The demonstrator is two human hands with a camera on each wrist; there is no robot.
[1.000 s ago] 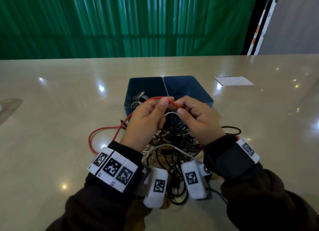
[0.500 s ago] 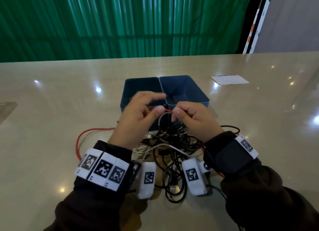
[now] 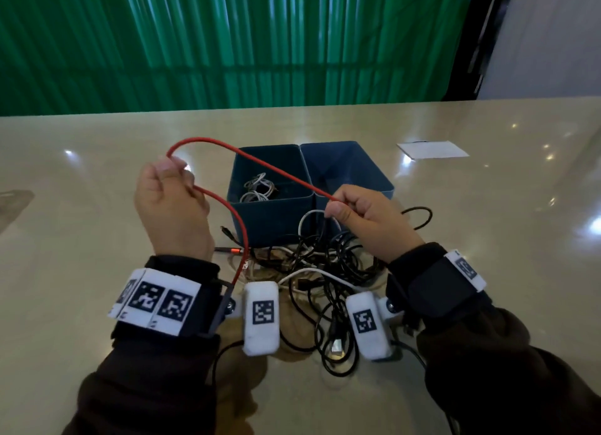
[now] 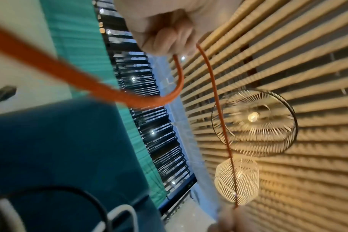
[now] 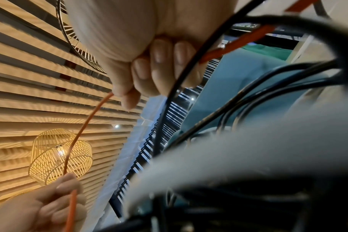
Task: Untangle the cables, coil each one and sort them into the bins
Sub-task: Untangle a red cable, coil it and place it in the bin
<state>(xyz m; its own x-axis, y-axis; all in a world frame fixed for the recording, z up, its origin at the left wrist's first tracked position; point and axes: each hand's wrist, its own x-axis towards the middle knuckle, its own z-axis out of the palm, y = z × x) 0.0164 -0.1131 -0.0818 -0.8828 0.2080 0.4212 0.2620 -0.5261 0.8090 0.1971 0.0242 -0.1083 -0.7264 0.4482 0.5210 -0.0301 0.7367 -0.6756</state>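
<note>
Near: one tangle of black and white cables (image 3: pixel 318 272) on your glossy beige table (image 3: pixel 81 239) | Mid: your left hand (image 3: pixel 172 203) and right hand (image 3: pixel 367 220) each pinch one thin red cable (image 3: pixel 266 166), looped between them | Far: two dark blue square plastic bins (image 3: pixel 270 220), white coils in the left one.

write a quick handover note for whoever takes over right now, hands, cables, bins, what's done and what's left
Left hand: grips a loop of the red cable.
Right hand: pinches the same cable further along.
Tangle: black and white cables piled on the table in front of the bins.
Done: left bin holds a few pale cables; right bin looks empty.
Left: finish coiling the red cable, bin it, then untangle the rest.
</note>
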